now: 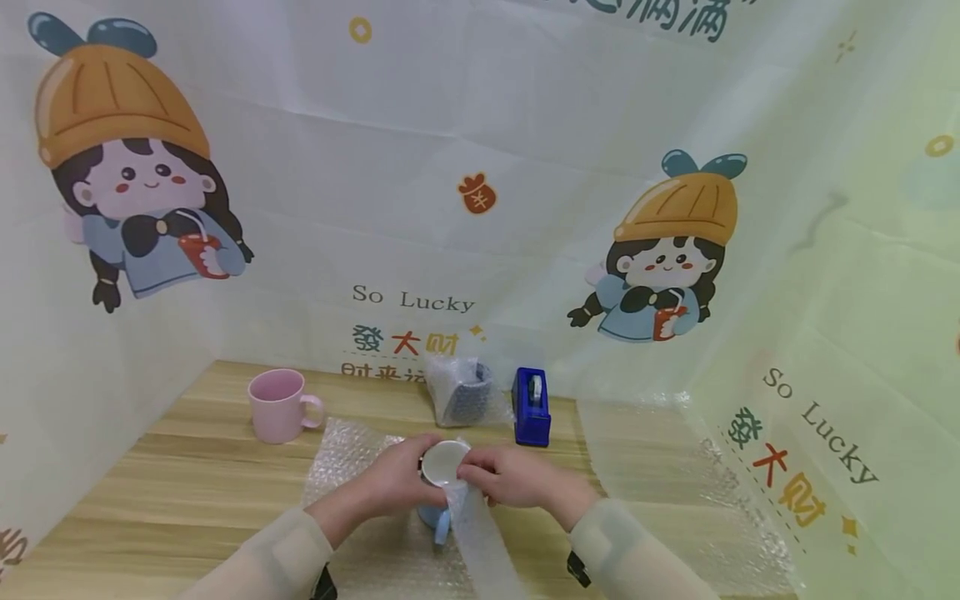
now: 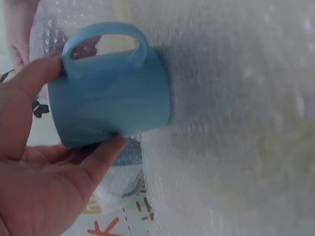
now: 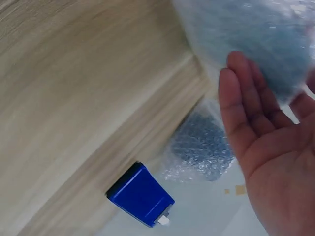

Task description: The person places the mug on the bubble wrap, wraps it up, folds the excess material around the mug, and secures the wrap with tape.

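A light blue mug (image 2: 113, 98) with a white inside stands over a sheet of bubble wrap (image 1: 348, 450), its handle towards the person. My left hand (image 1: 397, 475) grips it near the rim, thumb by the handle and fingers beneath in the left wrist view. On the other side, my right hand (image 1: 517, 475) pinches a raised part of the bubble wrap (image 3: 256, 29) at the mug's rim. From there the strip hangs down towards the person. Through this layer the mug shows only as a bluish blur in the right wrist view.
At the back left stands a pink mug (image 1: 277, 408). Behind the hands sits a bubble-wrapped dark item (image 1: 468, 396), beside a blue tape dispenser (image 1: 532, 408). Another sheet of bubble wrap (image 1: 660, 475) covers the table's right side. Printed cloth walls enclose the wooden table (image 1: 165, 492).
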The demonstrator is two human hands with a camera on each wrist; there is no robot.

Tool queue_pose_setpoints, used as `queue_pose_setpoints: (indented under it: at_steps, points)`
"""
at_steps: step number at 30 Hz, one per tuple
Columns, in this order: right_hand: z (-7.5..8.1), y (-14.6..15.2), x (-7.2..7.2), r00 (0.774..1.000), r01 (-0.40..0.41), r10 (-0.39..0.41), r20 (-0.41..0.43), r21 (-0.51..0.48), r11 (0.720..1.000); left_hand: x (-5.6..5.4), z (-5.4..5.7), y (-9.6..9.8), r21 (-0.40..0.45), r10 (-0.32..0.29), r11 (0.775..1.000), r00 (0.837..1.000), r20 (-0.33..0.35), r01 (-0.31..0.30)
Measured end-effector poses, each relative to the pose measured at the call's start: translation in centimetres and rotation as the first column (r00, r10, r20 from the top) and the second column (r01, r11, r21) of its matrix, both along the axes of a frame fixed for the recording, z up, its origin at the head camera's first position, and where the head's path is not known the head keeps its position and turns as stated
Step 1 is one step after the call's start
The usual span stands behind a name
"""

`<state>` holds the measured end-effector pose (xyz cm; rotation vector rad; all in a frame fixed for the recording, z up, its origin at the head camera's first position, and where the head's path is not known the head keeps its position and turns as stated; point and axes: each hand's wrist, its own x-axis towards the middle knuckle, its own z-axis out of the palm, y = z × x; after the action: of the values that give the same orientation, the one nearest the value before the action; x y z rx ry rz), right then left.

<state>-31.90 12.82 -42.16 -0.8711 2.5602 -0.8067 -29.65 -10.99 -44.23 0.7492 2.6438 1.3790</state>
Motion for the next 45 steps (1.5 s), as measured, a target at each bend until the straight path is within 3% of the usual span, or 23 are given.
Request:
queue_pose_setpoints:
  at_steps: [4,6,8,10,12,14,19,22,26,30,33,35,39,45]
  points:
    - [-0.6,-0.2,-0.2,0.997,-0.001,0.002,-0.078,0.009,1.000,-0.5,0.2,-1.1,0.029,-0.138,0.990,0.988,0.070,0.136]
    - [-0.8,-0.4,-0.2,0.994,0.001,0.000,-0.108,0.012,1.000,-0.6,0.5,-2.1,0.019,-0.142,0.990,0.986,0.090,0.141]
    - [-1.1,-0.6,-0.3,0.991,0.000,0.002,-0.133,0.018,1.000,-0.6,0.7,-3.3,-0.008,-0.072,0.997,0.995,0.065,0.073]
    - [-1.4,-0.7,-0.3,0.989,-0.001,0.004,-0.147,0.023,1.000,-0.7,0.7,-4.6,-0.045,0.058,0.997,0.998,0.013,-0.057]
    - [-1.7,-0.7,-0.4,0.987,0.000,0.004,-0.159,0.027,1.000,-0.9,0.8,-6.0,-0.061,0.180,0.982,0.983,-0.034,-0.181]
    - [-1.8,-0.7,-0.3,0.985,0.001,0.004,-0.173,0.029,1.000,-1.2,0.7,-7.5,-0.081,0.253,0.963,0.964,-0.080,-0.259]
    - [-2.0,-0.6,-0.1,0.979,-0.010,0.011,-0.205,0.007,1.000,-1.4,0.5,-10.7,-0.110,0.300,0.944,0.948,-0.102,-0.311]
    - [-2.2,-0.6,0.1,0.974,-0.017,0.016,-0.224,-0.005,1.000,-1.3,0.0,-11.8,-0.113,0.304,0.943,0.949,-0.082,-0.312]
    - [-2.5,-0.5,0.0,0.970,-0.012,0.011,-0.244,-0.002,1.000,-2.0,-2.0,-12.8,-0.136,0.307,0.941,0.950,-0.049,-0.311]
    - [-2.9,-0.4,0.0,0.966,-0.010,0.008,-0.258,-0.007,1.000,-3.7,-5.8,-13.9,-0.161,0.340,0.925,0.939,-0.054,-0.344]
    - [-3.0,-0.4,0.0,0.964,-0.009,0.002,-0.266,-0.023,1.000,-4.1,-6.6,-14.1,-0.151,0.339,0.929,0.941,-0.023,-0.338]
    - [-3.1,-0.3,0.0,0.964,-0.005,-0.004,-0.267,-0.032,0.999,-3.5,-5.6,-13.7,-0.139,0.322,0.937,0.947,-0.006,-0.320]
    - [-3.0,-0.2,0.0,0.967,0.011,-0.021,-0.254,-0.040,0.999,-2.0,-2.5,-12.5,-0.135,0.249,0.960,0.969,0.006,-0.246]
    - [-3.1,-0.1,0.0,0.970,0.018,-0.028,-0.243,-0.045,0.999,-1.0,1.1,-10.7,-0.059,0.141,0.988,0.990,0.019,-0.140]
